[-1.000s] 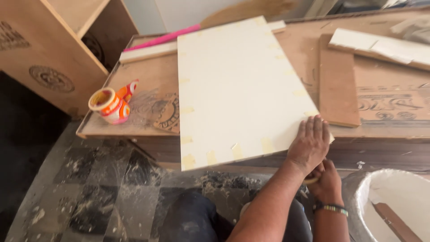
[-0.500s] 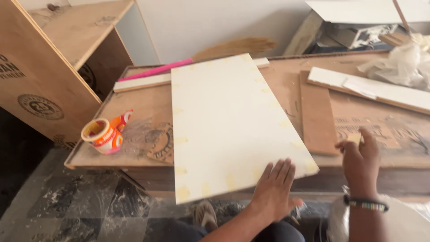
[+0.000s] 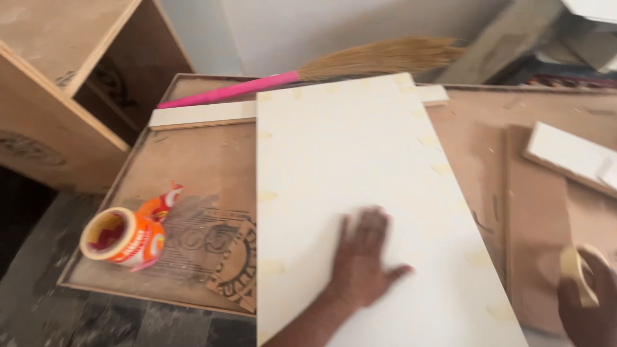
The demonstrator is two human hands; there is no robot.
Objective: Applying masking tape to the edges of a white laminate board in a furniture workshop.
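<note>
Head view looks down on a brown plywood worktable (image 3: 193, 160) bearing a round dark printed stamp left of the left hand's fingers. A large cream-white board (image 3: 366, 193) lies on it. The left hand (image 3: 363, 257) rests flat on that board, fingers spread wide. Beyond the fingertips lie a white strip (image 3: 202, 114) and a pink-handled broom (image 3: 308, 72). Far left of the fingers sits an orange-and-white tape roll (image 3: 122, 236). The right hand (image 3: 588, 302), at the lower right edge, grips a pale tape roll (image 3: 575, 273).
</note>
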